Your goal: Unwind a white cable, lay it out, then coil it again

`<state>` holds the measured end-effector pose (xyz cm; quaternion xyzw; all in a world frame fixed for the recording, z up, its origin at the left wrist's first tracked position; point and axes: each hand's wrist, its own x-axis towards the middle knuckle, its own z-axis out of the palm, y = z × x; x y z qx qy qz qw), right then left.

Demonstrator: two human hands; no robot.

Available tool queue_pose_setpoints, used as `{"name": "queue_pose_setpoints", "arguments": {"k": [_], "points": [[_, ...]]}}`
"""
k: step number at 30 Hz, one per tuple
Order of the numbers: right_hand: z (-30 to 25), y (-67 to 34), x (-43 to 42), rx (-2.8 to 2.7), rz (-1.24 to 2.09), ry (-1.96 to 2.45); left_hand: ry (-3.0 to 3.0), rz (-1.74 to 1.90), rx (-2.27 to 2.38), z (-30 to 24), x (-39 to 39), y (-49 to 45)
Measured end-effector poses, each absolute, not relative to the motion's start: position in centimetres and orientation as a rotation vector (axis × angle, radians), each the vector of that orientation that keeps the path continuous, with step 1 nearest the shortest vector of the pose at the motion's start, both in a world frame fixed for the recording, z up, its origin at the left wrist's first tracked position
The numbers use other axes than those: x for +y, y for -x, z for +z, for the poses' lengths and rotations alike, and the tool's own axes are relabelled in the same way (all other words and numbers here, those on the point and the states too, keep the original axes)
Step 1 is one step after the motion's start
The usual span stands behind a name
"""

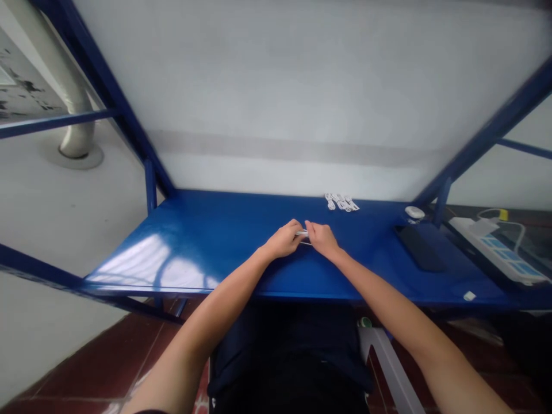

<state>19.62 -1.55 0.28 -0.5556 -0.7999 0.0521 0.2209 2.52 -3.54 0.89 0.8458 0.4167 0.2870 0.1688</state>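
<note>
My left hand [282,240] and my right hand [321,240] meet near the middle of the blue metal table [207,230]. Their fingertips pinch a short white cable [302,233], and a thin loop of it hangs just below them. Its exact shape is mostly hidden by my fingers. Farther back, near the table's rear edge, lies a row of small bundled white cables [340,202], out of reach of neither hand's fingers touching them.
To the right lie a black flat pad [420,248], a white computer mouse [414,212] and a small white scrap [469,296]. A white power strip [495,250] sits beyond the table's right end. Blue steel framing [103,75] rises at both sides.
</note>
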Motion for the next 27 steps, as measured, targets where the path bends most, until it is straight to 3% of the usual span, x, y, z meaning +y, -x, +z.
{"name": "queue_pose_setpoints", "arguments": {"k": [11, 20, 27], "points": [[1.0, -20.3, -0.6, -1.631, 0.356, 1.426, -2.289, 1.291, 1.363, 2.1, -1.7, -7.1], [1.1, -21.1, -0.4, -1.195, 1.206, 1.322, -2.470, 0.985, 1.668, 1.3, -1.6, -7.2], [1.0, -17.9, 1.5, -1.444, 0.631, 1.399, -2.088, 1.241, 1.711, 1.2, -1.2, -6.6]]}}
